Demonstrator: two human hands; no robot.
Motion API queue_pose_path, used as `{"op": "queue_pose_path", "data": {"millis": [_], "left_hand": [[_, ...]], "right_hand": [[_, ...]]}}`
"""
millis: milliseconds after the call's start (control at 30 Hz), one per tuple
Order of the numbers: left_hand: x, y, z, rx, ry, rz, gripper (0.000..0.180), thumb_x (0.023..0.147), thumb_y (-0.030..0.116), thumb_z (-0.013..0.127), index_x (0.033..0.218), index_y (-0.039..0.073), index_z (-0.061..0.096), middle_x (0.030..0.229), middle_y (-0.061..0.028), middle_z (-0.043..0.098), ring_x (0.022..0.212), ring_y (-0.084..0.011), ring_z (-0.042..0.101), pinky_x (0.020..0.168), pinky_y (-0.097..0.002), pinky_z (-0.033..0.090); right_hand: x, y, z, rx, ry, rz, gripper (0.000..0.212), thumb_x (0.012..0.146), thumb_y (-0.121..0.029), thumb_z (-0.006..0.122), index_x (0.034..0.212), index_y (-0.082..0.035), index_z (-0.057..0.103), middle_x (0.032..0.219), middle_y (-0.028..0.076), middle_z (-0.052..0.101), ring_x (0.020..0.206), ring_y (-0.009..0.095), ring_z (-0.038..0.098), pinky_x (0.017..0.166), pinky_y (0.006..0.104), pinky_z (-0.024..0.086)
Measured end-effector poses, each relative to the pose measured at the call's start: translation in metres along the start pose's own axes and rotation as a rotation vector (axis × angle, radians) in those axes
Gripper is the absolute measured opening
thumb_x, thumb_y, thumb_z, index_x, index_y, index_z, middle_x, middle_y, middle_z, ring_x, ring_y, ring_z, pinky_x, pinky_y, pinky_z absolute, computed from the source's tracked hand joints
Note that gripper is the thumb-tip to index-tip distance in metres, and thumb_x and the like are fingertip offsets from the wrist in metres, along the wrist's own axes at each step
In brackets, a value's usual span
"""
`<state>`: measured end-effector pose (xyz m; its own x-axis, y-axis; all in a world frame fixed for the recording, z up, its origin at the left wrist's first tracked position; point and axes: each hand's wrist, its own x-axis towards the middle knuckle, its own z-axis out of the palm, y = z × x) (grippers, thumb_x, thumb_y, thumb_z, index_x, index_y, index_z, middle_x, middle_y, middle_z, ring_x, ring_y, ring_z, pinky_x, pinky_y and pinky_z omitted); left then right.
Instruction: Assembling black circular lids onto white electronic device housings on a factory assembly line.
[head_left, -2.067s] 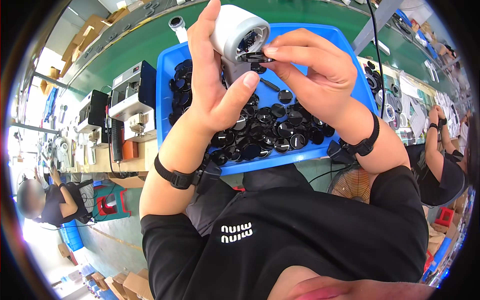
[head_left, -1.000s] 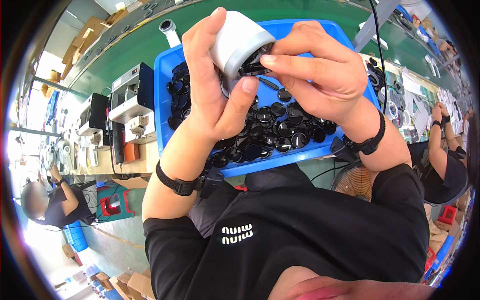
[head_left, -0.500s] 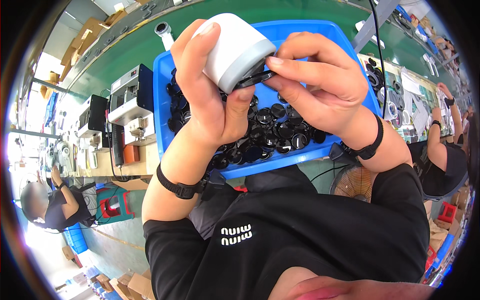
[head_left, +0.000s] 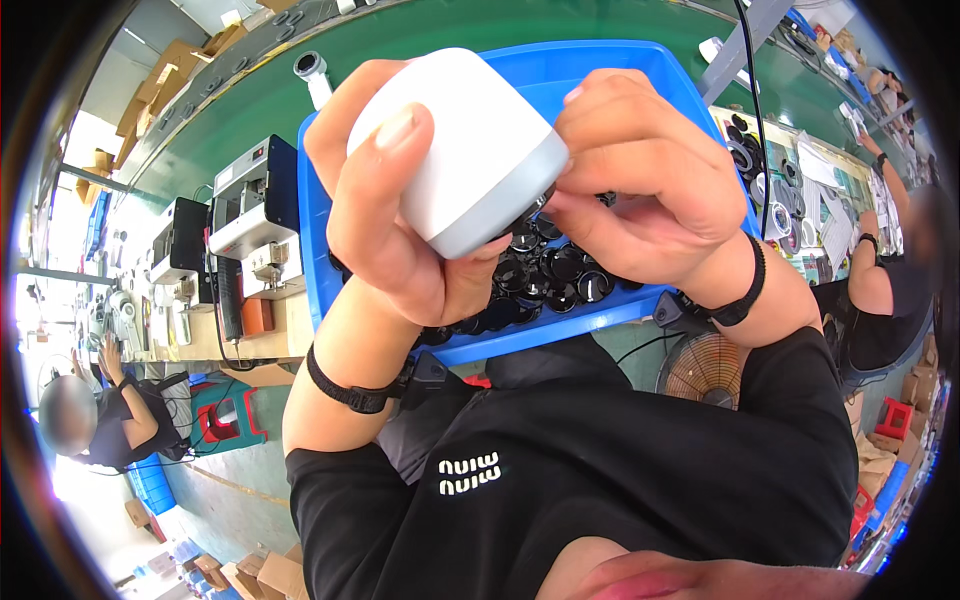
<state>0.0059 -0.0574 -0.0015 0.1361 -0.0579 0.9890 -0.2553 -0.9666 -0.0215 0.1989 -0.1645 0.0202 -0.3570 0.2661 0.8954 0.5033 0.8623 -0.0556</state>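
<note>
We hold a white housing over the blue bin, tilted so that its grey-banded end faces down toward the bin's near right corner; a dark piece edges out beneath that band. The fingers of our left hand are wrapped around the housing. Those of our right hand sit narrow at the banded rim, touching it, though we cannot tell whether they grip the dark piece. Below, glossy black discs lie heaped toward the bin's near edge. Past its left edge, boxy machines stand on the tabletop.
</note>
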Motion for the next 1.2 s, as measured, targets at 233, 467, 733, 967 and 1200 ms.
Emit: {"op": "queue_pose_path", "data": {"millis": [233,467,733,967,1200], "left_hand": [[-0.009,0.025,0.001,-0.203,-0.157,-0.405,0.064,0.107,0.029,0.059,0.156,-0.004,0.035,0.14,-0.0276,0.05,0.119,-0.0322,0.055,0.1,-0.0434,0.047],[-0.017,0.016,0.011,-0.401,-0.176,-0.54,0.057,0.114,0.024,0.047,0.16,-0.004,0.027,0.141,-0.0222,0.052,0.119,-0.0255,0.059,0.102,-0.041,0.051],[-0.023,0.018,0.022,-0.641,-0.059,-0.73,0.059,0.114,0.027,0.046,0.161,-0.003,0.024,0.138,-0.0182,0.056,0.12,-0.0224,0.06,0.105,-0.0388,0.05],[-0.029,-0.001,0.026,-0.552,0.037,-1.032,0.05,0.113,0.021,0.048,0.157,0.0,0.038,0.135,-0.014,0.06,0.121,-0.0227,0.061,0.107,-0.0374,0.05],[-0.04,-0.051,0.02,-0.649,0.512,-1.378,0.036,0.115,0.033,0.045,0.137,0.004,0.047,0.126,-0.0184,0.063,0.108,-0.0389,0.069,0.095,-0.0546,0.058]], "right_hand": [[-0.007,0.022,0.018,0.617,0.025,0.29,0.079,0.087,-0.007,0.077,0.156,0.002,0.041,0.148,0.028,0.056,0.133,0.034,0.06,0.11,0.0451,0.049],[-0.006,0.025,0.013,0.553,-0.065,0.409,0.073,0.093,-0.014,0.073,0.158,0.007,0.047,0.154,0.025,0.053,0.136,0.029,0.058,0.111,0.0385,0.048],[-0.011,0.021,0.015,0.472,-0.049,0.499,0.063,0.097,-0.011,0.071,0.156,0.003,0.052,0.143,0.016,0.061,0.125,0.021,0.061,0.103,0.0332,0.05],[-0.021,0.032,0.04,0.61,0.11,0.77,0.054,0.104,-0.008,0.066,0.154,0.002,0.05,0.136,0.014,0.065,0.128,0.02,0.062,0.106,0.0369,0.052],[-0.044,0.064,0.053,0.676,-0.316,1.222,0.057,0.099,-0.024,0.076,0.142,0.007,0.056,0.105,0.015,0.075,0.089,0.02,0.073,0.071,0.0324,0.06]]}}
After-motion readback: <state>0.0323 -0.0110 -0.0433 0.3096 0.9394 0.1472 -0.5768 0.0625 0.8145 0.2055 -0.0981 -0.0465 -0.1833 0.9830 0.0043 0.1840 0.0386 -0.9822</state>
